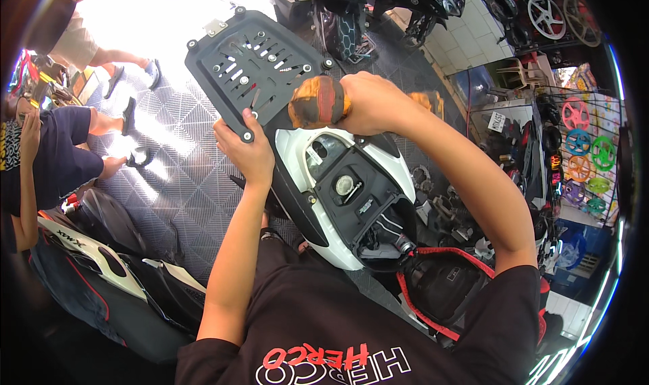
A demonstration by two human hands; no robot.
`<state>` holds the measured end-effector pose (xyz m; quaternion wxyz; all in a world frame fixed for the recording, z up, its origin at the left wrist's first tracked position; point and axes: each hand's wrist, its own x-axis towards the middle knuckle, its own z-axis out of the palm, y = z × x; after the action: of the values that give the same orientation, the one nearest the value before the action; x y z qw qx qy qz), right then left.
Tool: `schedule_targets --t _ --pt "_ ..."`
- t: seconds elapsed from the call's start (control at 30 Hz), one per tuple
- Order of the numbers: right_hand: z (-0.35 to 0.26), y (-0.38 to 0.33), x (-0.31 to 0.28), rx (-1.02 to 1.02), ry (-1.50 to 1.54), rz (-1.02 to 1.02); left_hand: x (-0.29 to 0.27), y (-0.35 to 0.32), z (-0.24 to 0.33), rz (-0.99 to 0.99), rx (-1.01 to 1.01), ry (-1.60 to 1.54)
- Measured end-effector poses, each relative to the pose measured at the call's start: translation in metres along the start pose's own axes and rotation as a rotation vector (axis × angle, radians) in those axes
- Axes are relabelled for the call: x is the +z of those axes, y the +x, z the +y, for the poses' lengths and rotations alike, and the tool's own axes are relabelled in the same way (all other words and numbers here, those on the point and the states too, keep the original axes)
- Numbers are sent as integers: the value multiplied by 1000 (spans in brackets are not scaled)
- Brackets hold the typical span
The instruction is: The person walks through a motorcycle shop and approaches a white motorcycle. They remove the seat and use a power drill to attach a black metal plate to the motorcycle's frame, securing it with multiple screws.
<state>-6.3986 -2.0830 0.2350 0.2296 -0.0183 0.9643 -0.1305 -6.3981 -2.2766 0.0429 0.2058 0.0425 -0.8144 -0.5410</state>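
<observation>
A black metal luggage rack plate (233, 50) with slots and several bolts sits over the tail of a white and black scooter (287, 148). My left hand (247, 152) grips the plate's near corner, its fingers around the edge beside a bolt. My right hand (372, 104) is closed around an orange and black cordless drill (316, 102), held just right of the plate, above the scooter's tail. The drill's tip is hidden behind its body. Under my right forearm, the open seat compartment (358, 175) shows a round cap inside.
The raised scooter seat (443, 283) with red trim is near my right elbow. Another scooter (101, 263) stands at my left. People in shorts (51, 152) are at the far left on the grey tiled floor (182, 175). Colourful wheels (578, 141) hang at right; motorcycles (338, 6) stand ahead.
</observation>
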Motion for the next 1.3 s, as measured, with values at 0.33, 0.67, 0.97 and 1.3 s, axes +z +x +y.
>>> schedule_targets --t 0.33,0.67,0.97,1.3 --pt "-6 9 -14 -73 -151 -96 0 0 1 -16 -7 28" --pt "27 -109 -19 -179 231 305 6 3 1 -40 -55 -228" --pt "30 -200 53 209 668 393 -1 -5 10 -77 -109 -201" --pt "38 -264 155 594 1195 571 -4 -10 26 -84 -131 -147"
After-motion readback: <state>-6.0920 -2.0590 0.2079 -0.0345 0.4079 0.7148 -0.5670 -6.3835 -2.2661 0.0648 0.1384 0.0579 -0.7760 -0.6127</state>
